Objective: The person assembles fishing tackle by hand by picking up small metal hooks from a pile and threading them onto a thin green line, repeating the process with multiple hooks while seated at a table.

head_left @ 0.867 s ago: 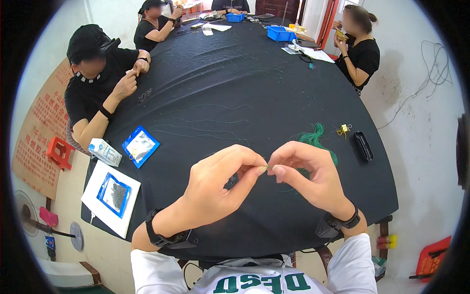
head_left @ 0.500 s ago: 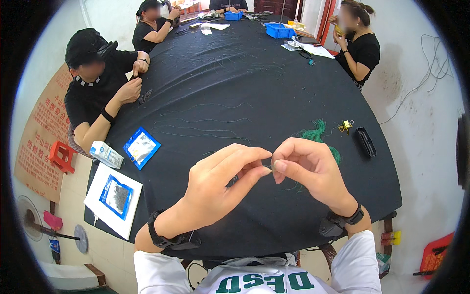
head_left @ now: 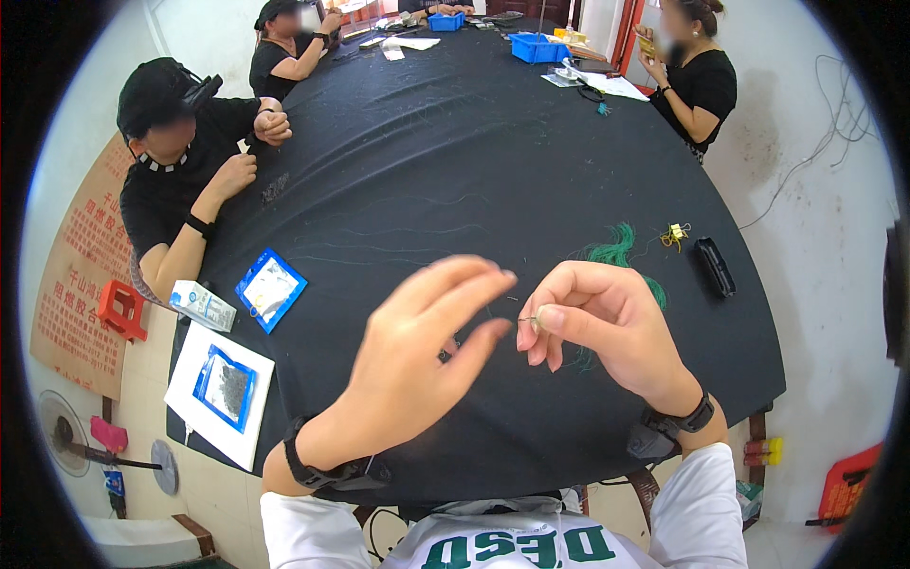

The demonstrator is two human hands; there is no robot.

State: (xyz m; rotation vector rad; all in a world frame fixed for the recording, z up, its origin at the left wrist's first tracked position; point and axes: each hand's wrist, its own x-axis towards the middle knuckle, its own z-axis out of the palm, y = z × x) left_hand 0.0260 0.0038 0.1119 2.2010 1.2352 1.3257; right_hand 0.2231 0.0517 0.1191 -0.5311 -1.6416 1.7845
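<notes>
Between the thumb and forefinger of my right hand [head_left: 602, 322] is pinched a tiny thin dark piece [head_left: 528, 320] with a bit of green thread; its exact kind is too small to make out. My left hand [head_left: 427, 346] hovers just to its left, thumb and fingers parted, with no thing visible in it. Behind my right hand a bundle of green thread [head_left: 618, 245] lies on the black cloth, partly hidden by the fingers. A tiny light sliver [head_left: 513, 299] shows on the cloth between my hands.
Left on the black-covered table [head_left: 398, 171] are a blue-edged pouch [head_left: 270, 290], a carton [head_left: 203, 305] and a white board [head_left: 186, 403] bearing another pouch [head_left: 226, 382]. A yellow clip [head_left: 675, 235] and black case [head_left: 714, 267] lie right. Several people sit around, with blue trays [head_left: 538, 48] farther back.
My left fingers have parted from the right fingertips and opened, drawing slightly left. My right hand keeps its pinch. The person at left has moved their hands apart.
</notes>
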